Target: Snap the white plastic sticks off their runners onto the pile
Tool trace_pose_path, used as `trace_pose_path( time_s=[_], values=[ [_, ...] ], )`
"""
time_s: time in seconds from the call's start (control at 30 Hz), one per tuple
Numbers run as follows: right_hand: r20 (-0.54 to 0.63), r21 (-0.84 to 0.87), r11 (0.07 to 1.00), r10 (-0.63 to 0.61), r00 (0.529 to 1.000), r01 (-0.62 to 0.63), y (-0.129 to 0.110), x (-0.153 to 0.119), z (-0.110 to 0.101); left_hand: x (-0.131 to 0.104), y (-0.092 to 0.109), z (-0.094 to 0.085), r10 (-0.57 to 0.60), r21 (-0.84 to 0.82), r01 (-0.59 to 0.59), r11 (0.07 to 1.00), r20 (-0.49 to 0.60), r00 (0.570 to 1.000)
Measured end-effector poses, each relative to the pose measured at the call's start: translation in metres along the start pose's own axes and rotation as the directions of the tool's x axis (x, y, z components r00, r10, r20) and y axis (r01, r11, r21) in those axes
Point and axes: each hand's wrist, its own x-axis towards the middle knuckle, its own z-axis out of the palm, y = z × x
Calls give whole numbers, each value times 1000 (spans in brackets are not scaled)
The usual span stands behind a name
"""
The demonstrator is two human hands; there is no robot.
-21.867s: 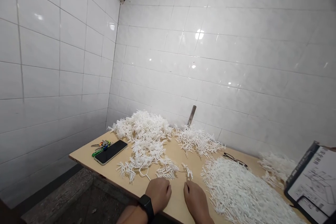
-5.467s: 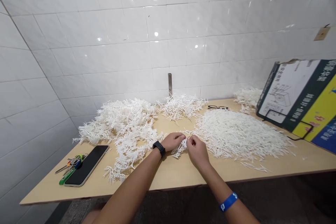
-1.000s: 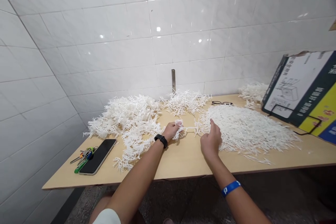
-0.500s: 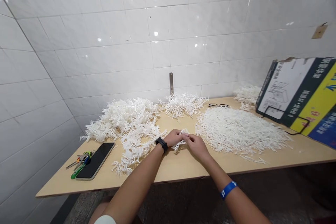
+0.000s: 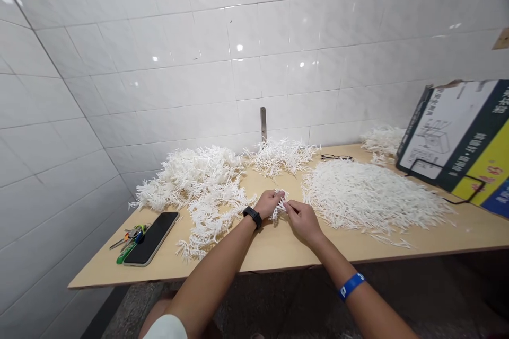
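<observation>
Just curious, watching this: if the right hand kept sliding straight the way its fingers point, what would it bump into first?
The right hand points up and left at the white sprig pinched between both hands, so it would meet that first, then the left hand right behind it. Depth is hard to judge here.

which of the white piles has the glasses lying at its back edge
The wide flat pile of loose white pieces, right of the hands; the glasses lie at its far edge. The other piles have none.

Both hands, left hand (image 5: 269, 202) and right hand (image 5: 303, 219), pinch a white plastic sprig (image 5: 279, 205) above the counter (image 5: 278, 246), between two white heaps.
</observation>
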Motion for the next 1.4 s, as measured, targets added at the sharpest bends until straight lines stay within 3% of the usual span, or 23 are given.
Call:
trace_pose_path(
  time_s=[0.07,0.17,0.27,0.33,0.43,0.5,0.6,0.73,0.87,1.03,1.2,1.33,1.4],
  values=[
    [-6,-18,999,-36,999,35,-6,-5,0,3,-1,-6,-65,-100,55,993,-100,993],
    [0,-8,998,-58,998,58,-10,-11,-7,4,0,-18,-202,-252,135,958,-266,943],
    [-111,-68,996,45,993,-53,1,-3,-31,3,2,-21,-155,-239,99,966,-225,962],
    [-174,-223,964,108,979,-146,13,10,-53,1,5,-16,-89,-193,53,980,-185,979],
    [-131,-492,843,172,976,-215,26,29,-78,1,9,-8,-58,-171,34,985,-136,989],
    [-101,-577,783,216,971,-234,24,36,-83,1,12,-6,-67,-179,48,983,-106,992],
    [-50,-516,823,247,968,-236,7,37,-70,-1,14,-6,-37,-142,25,990,-84,996],
    [130,-209,938,308,943,-277,-10,31,-37,-6,14,-6,50,-42,-50,998,4,999],
    [262,33,933,337,904,-357,-3,27,-11,-7,10,-7,51,38,-56,998,128,990],
    [290,268,897,272,917,-351,8,22,-4,-4,8,-7,43,28,-46,999,120,992],
    [99,120,984,122,988,-133,-11,6,0,1,4,-9,0,-54,0,999,-1,1000],
    [168,-59,994,-84,982,95,-26,-11,-2,9,-3,-23,-135,-133,100,986,-285,949],
    [152,-111,991,-59,987,76,-19,-10,-12,9,-5,-28,-150,-182,99,978,-297,943]
  ],
)
